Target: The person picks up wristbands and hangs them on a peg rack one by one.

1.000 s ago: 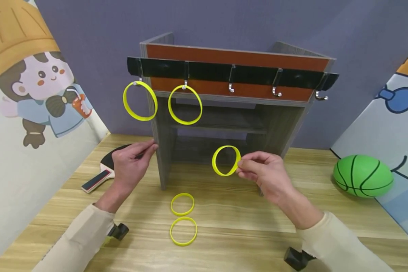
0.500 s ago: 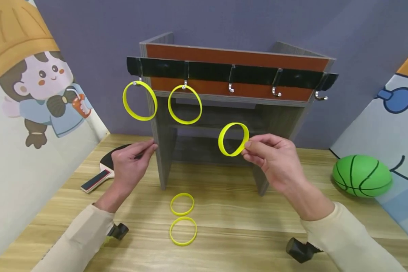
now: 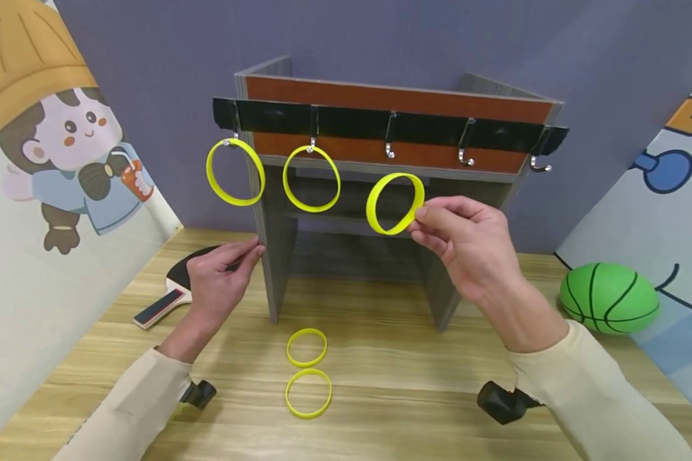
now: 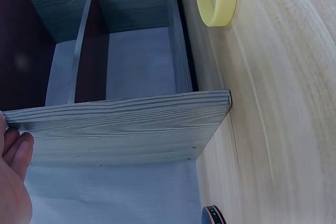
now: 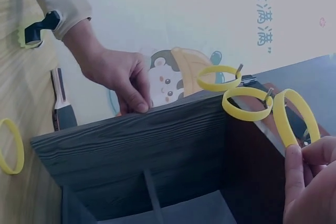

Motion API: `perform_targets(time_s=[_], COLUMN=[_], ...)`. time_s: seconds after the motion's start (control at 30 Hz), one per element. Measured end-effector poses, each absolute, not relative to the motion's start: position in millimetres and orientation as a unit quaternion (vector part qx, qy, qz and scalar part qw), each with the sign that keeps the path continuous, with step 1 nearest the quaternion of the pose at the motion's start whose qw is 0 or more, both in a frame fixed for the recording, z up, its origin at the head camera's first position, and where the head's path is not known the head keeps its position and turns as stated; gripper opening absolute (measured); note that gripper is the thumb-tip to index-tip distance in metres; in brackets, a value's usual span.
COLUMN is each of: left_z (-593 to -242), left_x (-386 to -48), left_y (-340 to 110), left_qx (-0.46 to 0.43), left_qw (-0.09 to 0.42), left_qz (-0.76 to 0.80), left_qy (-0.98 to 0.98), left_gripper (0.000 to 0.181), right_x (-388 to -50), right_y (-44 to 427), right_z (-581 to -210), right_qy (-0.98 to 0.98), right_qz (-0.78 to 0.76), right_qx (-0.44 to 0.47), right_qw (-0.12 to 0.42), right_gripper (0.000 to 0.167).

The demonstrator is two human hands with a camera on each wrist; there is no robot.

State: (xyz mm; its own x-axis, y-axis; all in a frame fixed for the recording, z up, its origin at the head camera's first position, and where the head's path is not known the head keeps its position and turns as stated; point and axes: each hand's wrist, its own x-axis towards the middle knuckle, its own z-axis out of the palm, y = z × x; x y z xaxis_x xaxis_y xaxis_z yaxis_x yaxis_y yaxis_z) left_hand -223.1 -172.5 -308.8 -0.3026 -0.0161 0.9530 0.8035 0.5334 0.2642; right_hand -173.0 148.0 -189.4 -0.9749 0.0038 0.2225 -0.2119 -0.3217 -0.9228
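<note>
My right hand (image 3: 467, 246) pinches a yellow ring (image 3: 371, 208) by its right side, just below the bare middle hook (image 3: 389, 152). The ring and the hook are apart in the head view. With thumb and fingertips, my left hand (image 3: 222, 272) grips the front edge of the left side panel (image 3: 271, 269) of a grey wooden shelf. One yellow ring (image 3: 261, 176) hangs from the leftmost hook, and another hanging ring (image 3: 338, 181) is on the second hook. On the table lie two more yellow rings, a farther ring (image 3: 325, 349) and a nearer ring (image 3: 330, 397).
A black hook rail (image 3: 352, 121) crosses the shelf's orange-brown front board, with two bare hooks on its right part. Behind my left hand lies a table tennis bat (image 3: 160, 308). A green ball (image 3: 608, 298) rests at the right by the wall.
My right hand has raised its yellow ring from low in front of the shelf to just under the middle hook. The left hand keeps its place on the panel.
</note>
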Motion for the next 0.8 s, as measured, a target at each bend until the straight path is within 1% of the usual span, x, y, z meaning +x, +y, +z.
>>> perform_targets(time_s=[0.2, 0.43, 0.57, 0.8], left_z=[-309.9, -310.6, -310.6, -310.6], left_x=[-223.5, -223.4, -223.2, -224.0], left_y=[-173.2, -174.0, -174.0, -172.1], left_qx=[-0.279, -0.276, -0.274, -0.279], left_qw=[0.519, 0.521, 0.521, 0.522], left_qz=[-0.392, -0.387, -0.389, -0.390], left_qy=[-0.706, -0.709, -0.708, -0.706], left_gripper=[0.021, 0.020, 0.020, 0.021], right_x=[-173.1, -177.3, -179.7, -183.2], right_y=[145.1, 139.2, 136.3, 131.9], right_z=[-179.7, -171.9, -170.3, -167.6], right_qy=[-0.586, -0.574, -0.565, -0.542], right_qz=[0.802, 0.812, 0.818, 0.832], right_qx=[0.077, 0.066, 0.064, 0.069], right_qw=[0.081, 0.085, 0.090, 0.094], right_gripper=[0.023, 0.028, 0.028, 0.022])
